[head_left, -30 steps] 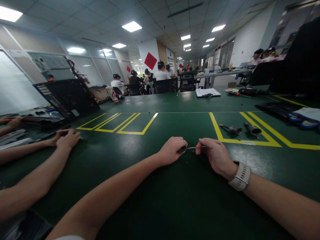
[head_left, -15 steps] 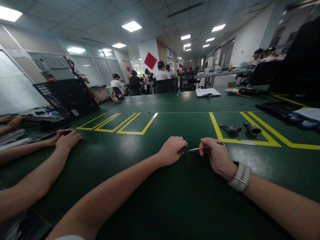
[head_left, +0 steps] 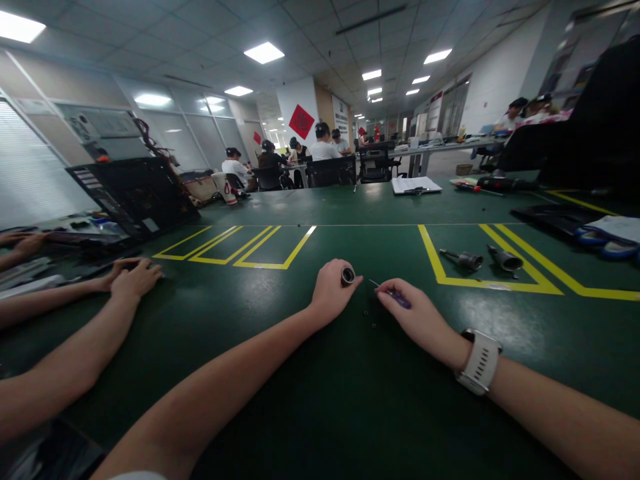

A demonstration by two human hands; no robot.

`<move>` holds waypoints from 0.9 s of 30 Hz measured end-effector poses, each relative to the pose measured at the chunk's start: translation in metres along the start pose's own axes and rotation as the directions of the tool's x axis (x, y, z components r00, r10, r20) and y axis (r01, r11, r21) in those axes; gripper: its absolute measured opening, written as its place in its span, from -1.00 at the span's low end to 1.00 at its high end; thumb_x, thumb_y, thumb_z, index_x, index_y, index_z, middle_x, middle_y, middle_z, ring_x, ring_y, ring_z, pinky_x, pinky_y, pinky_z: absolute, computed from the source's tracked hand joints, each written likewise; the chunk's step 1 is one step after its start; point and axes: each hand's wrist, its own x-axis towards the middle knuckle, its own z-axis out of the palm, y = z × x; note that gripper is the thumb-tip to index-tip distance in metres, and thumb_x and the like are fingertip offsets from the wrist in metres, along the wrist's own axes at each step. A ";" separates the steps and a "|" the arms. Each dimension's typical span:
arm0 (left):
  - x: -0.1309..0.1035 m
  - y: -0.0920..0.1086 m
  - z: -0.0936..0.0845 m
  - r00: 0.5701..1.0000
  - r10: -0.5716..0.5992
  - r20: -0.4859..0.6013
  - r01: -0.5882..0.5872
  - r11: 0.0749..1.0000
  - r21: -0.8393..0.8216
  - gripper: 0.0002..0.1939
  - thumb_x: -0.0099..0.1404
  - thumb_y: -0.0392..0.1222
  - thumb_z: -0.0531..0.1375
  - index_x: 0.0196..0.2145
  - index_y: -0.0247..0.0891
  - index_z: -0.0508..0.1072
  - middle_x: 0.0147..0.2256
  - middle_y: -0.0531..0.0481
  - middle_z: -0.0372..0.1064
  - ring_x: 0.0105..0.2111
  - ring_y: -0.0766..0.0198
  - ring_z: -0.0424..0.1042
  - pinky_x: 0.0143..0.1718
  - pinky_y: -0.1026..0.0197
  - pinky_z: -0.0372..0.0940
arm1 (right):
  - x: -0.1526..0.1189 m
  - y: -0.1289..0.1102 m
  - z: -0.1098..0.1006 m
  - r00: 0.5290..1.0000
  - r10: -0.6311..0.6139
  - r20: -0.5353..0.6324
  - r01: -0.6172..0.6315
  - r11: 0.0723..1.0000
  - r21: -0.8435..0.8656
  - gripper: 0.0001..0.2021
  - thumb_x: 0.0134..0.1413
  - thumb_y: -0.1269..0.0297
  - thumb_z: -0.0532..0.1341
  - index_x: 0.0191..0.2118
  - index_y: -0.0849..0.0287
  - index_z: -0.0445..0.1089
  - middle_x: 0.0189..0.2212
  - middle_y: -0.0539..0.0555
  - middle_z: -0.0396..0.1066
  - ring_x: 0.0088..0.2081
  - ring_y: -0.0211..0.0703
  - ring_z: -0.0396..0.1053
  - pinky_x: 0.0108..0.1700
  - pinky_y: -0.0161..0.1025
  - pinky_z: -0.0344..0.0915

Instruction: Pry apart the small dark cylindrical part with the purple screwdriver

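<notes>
The socket [head_left: 348, 276] is in the left hand [head_left: 330, 290], over the table [head_left: 280, 413]. Just right of the socket is the right hand [head_left: 413, 317] with a screwdriver [head_left: 401, 299], its tip toward the socket but apart from it. Two rings [head_left: 373, 325] lie on the table, nearer than the socket and slightly right. Farther right of the socket, two bits [head_left: 469, 260] lie inside a taped frame [head_left: 493, 285]. Well left of it are a co-worker's hands [head_left: 134, 277]. Beyond the socket stand a cup [head_left: 225, 189], leftward, and a clipboard [head_left: 415, 185], rightward; a drill [head_left: 506, 183] lies right of both.
</notes>
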 end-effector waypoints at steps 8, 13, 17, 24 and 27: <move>0.004 -0.007 -0.001 0.984 -0.066 -0.163 0.076 0.995 0.061 -0.72 0.19 0.03 0.15 -0.42 -0.28 0.31 -0.40 0.00 0.27 -0.34 0.23 0.25 -0.27 0.17 0.16 | -0.024 -0.011 0.009 0.790 -0.366 0.492 0.516 0.831 -0.211 -0.63 0.00 0.62 0.06 -0.10 0.13 0.37 -0.02 0.12 0.36 0.02 -0.09 0.27 0.03 -0.06 0.20; 0.003 -0.005 -0.001 0.986 -0.102 -0.130 0.105 0.994 0.018 -0.71 0.19 0.04 0.14 -0.42 -0.27 0.30 -0.40 0.01 0.25 -0.36 0.26 0.25 -0.31 0.20 0.17 | -0.029 -0.022 0.007 0.714 -0.406 0.570 0.626 0.736 -0.259 -0.61 -0.06 0.68 0.08 -0.13 0.16 0.36 -0.16 0.11 0.39 -0.16 -0.13 0.30 -0.18 -0.19 0.28; 0.001 -0.004 -0.004 0.986 -0.113 -0.120 0.115 0.993 0.008 -0.68 0.18 0.09 0.13 -0.42 -0.26 0.30 -0.41 0.03 0.24 -0.40 0.28 0.25 -0.36 0.23 0.17 | -0.026 -0.023 0.007 0.686 -0.407 0.603 0.664 0.689 -0.291 -0.64 -0.11 0.70 0.09 -0.20 0.18 0.35 -0.22 0.09 0.36 -0.21 -0.13 0.26 -0.23 -0.20 0.26; 0.011 -0.001 -0.017 0.945 -0.194 -0.265 0.171 0.979 -0.108 -0.69 0.12 0.07 0.19 -0.39 -0.25 0.33 -0.45 0.08 0.28 -0.43 0.32 0.28 -0.37 0.26 0.18 | -0.007 -0.009 -0.001 0.760 -0.364 0.539 0.618 0.662 -0.424 -0.70 -0.08 0.69 0.07 -0.25 0.20 0.33 -0.24 0.11 0.32 -0.23 -0.11 0.22 -0.25 -0.19 0.25; 0.013 0.010 -0.024 0.933 -0.250 -0.259 0.179 0.946 -0.268 -0.72 0.07 0.01 0.24 -0.42 -0.26 0.34 -0.49 0.10 0.28 -0.46 0.35 0.28 -0.41 0.28 0.19 | -0.003 -0.005 -0.004 0.802 -0.337 0.493 0.579 0.639 -0.507 -0.72 -0.04 0.66 0.06 -0.24 0.23 0.33 -0.24 0.14 0.31 -0.24 -0.10 0.22 -0.27 -0.17 0.25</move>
